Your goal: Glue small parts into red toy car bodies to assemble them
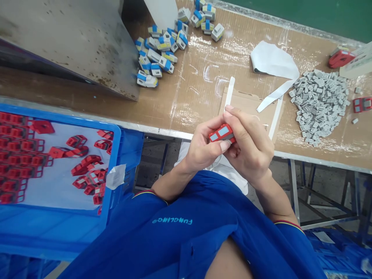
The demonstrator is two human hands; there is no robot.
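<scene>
Between both hands, above the table's front edge, is a small red toy vehicle body [222, 133] with pale window areas and a grey part. My left hand [200, 148] grips it from the left, thumb along its lower side. Closed over its right end, my right hand [250, 144] has thumb and fingers pressed together; fingers hide part of the toy. Just beyond the hands lies a piece of cardboard [245, 101] with white strips. A heap of small grey plastic parts [321, 102] lies to the right.
On the left, a blue crate [115, 155] holds many red toy parts. White, blue and yellow toy vehicles [162, 44] are piled behind a metal box [72, 42]. A curved white sheet [273, 58] lies at the back. Red toys [341, 58] are at the far right.
</scene>
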